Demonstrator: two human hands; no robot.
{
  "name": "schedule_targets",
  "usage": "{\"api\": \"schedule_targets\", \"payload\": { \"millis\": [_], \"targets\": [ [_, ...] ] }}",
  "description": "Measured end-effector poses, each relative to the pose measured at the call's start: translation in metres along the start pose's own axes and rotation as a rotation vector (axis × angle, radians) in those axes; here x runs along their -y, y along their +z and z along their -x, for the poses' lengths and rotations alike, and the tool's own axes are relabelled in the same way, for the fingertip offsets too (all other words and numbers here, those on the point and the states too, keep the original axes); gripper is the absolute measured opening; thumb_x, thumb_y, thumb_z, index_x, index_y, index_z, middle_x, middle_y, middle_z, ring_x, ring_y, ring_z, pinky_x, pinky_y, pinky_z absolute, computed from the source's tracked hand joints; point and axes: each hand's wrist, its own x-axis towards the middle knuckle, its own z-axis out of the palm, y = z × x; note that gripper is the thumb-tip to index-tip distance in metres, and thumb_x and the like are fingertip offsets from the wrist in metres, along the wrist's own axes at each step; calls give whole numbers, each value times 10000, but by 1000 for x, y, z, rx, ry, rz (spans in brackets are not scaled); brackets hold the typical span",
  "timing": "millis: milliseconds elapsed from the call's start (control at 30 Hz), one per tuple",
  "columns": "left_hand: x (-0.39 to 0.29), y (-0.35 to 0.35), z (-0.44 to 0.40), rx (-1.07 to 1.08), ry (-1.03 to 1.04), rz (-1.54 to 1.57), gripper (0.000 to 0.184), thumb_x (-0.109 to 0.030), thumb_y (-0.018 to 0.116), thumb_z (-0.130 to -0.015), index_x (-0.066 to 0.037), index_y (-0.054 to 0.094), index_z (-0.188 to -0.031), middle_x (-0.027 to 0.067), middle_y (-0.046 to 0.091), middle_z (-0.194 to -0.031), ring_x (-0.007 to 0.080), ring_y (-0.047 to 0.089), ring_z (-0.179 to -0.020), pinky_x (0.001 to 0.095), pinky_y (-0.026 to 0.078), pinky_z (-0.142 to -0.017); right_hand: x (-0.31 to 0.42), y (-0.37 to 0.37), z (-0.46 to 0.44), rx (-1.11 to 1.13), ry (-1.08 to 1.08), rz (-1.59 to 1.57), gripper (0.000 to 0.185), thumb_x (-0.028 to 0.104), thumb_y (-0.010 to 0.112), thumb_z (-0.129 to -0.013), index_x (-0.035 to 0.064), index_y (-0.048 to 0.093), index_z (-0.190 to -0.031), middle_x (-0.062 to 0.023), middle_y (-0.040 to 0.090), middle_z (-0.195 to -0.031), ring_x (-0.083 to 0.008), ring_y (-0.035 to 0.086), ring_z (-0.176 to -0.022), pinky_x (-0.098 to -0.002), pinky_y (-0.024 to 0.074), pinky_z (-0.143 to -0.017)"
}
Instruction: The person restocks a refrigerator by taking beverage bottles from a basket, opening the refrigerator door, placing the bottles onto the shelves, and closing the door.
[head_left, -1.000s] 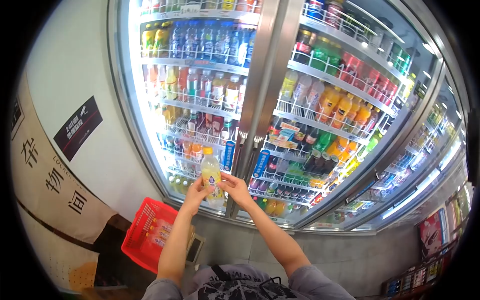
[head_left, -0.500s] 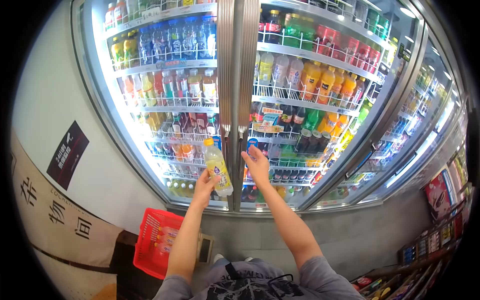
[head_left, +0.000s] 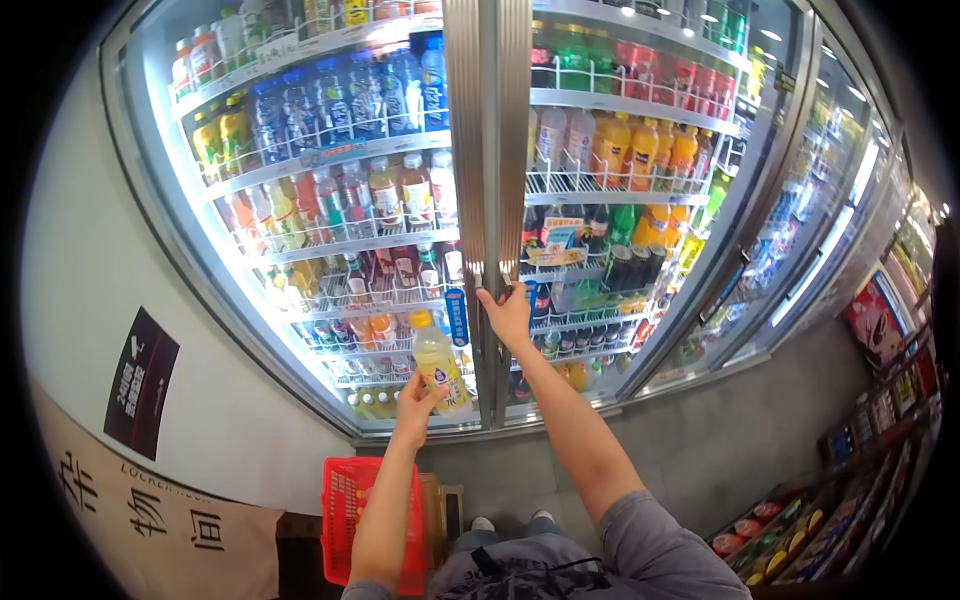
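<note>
head view: left hand wraps the lower half of a yellow-capped bottle, thumb across the label. bottle sits in front of the left cooler door's glass, cap tipped left, base toward the right. right hand is half spread at the seam where the left upright and right upright meet, thumb toward the left one, fingers by the right one; no loose item in it. cannot tell whether the fingertips hook an edge or merely touch.

risks, as judged: a door swinging outward could knock the bottle, since it is held just before the glass. fingers at the seam could be pinched if either door moves shut on them. one-handed, low grip; a damp, slick bottle could turn or slide through it. a quick tug at the seam could jar the stocked shelves.

edges and room: red basket stands near left, partly under the left forearm, so its rim is a snag for a lowered arm; a brown item is just beside it. white wall bounds the left. grey floor stretches right, between the cooler and a snack rack, giving the right elbow more room. shoes are near the basket; a door's sweep could be tight there.
</note>
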Motion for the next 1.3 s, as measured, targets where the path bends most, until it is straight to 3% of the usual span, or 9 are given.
{"api": "schedule_targets", "payload": {
  "millis": [267, 467, 567, 800, 900, 933, 1000, 1033, 1300],
  "targets": [
    [6, -12, 24, 3, -21, 15, 507, -44, 684, -883, -26, 495, -1353, 54, 609, -1235, 144, 582, -1115, 298, 453, -961, 3, 0, 14, -58, 74, 100, 648, 486, 797, -766, -18, 515, -1059, -106, 609, -770, -283, 626, -697, -389, 491, -658],
    [1, 3, 39, 2, 19, 6, 523, -59, 697, -874, -12, 493, -1353, 61, 611, -1233, 142, 578, -1103, 298, 443, -962, 30, -60, 74, -39, 102, 36, 478, 476, 603, -940, 0, 558, -924, -134, 631, -756, -243, 608, -687, -386, 462, -654],
    [-2, 25, 49, 33, 64, 36, 525, -54, 690, -875, -23, 492, -1360, 50, 614, -1228, 142, 583, -1097, 308, 444, -965, 28, -92, 108, -59, 76, 9, 512, 525, 487, -977, 19, 565, -978, -200, 647, -806, -419, 621, -780, -464, 464, -719],
    [5, 85, 98, 145, 53, 89, 526, -56, 683, -876, -34, 490, -1364, 43, 608, -1232, 147, 576, -1120, 324, 443, -976, 58, -201, 195, -150, 187, -33, 373, 391, 584, -968, 19, 589, -997, -133, 634, -763, -255, 618, -704, -385, 473, -686],
    [4, 112, 127, 206, 2, 49, 537, -69, 697, -869, -25, 492, -1362, 57, 612, -1229, 161, 562, -1144, 328, 431, -987, 52, -246, 226, -308, -46, 72, 280, 296, 646, -944, 36, 632, -1046, -78, 610, -805, -206, 595, -676, -331, 479, -654],
    [7, 120, 136, 208, -6, 51, 537, -69, 697, -869, -25, 492, -1362, 57, 612, -1229, 161, 562, -1144, 328, 431, -987, 48, -259, 233, -351, -99, 72, 260, 266, 656, -952, 22, 635, -1038, -35, 612, -792, -84, 549, -677, -248, 451, -632],
    [11, 136, 153, 316, 15, 33, 538, -74, 696, -870, -25, 494, -1366, 63, 618, -1233, 162, 564, -1143, 324, 421, -998, 44, -289, 253, -341, 9, -50, 243, 236, 662, -949, 10, 633, -1034, -33, 644, -843, -80, 590, -745, -228, 468, -671],
    [12, 144, 162, 345, -10, 17, 542, -75, 699, -866, -28, 499, -1367, 68, 621, -1240, 161, 564, -1145, 323, 414, -1004, 44, -301, 259, -387, -1, -103, 226, 238, 679, -929, 29, 650, -1009, -67, 615, -847, -155, 619, -722, -281, 492, -677],
    [26, 220, 208, 550, -100, 58, 589, -105, 734, -842, -56, 499, -1381, 47, 621, -1232, 154, 559, -1132, 335, 391, -1015, 52, -415, 305, -610, 115, -168, 310, 267, 666, -947, -21, 655, -1061, -59, 691, -909, -111, 643, -858, -257, 505, -783]
  ]
}}
